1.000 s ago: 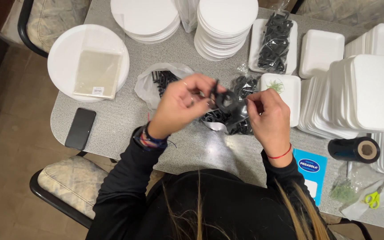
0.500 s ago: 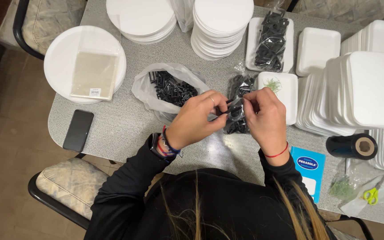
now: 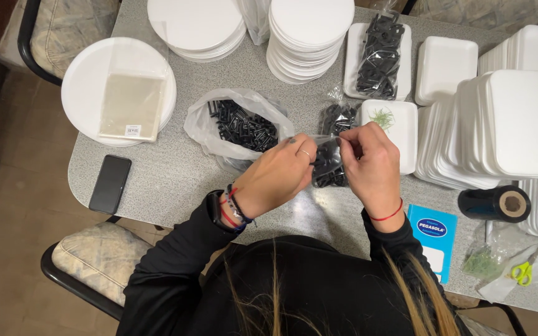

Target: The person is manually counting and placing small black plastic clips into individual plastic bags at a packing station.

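grey speckled tabletop fills the view from the head camera, crowded with white foam ware. both hands meet over its middle, forearms in black sleeves angling inward from the person's body. the left hand, wearing a ring and red and dark wrist bands, is turned palm down with its fingers curled and pinched on the edge of a small clear plastic bag of black clips. the right hand, with a thin red cord at the wrist, faces it, its fingers bent and gripping the same bag from the other side, so the bag sits between the two hands just above the table. just behind the left hand lies a larger open clear bag of loose black clips. beyond the right hand a white rectangular foam tray holds a green sprig. a black phone lies near the table's left edge, below a round white foam plate with a stack of clear sleeves. a black tape roll and small green-handled scissors sit at the right.
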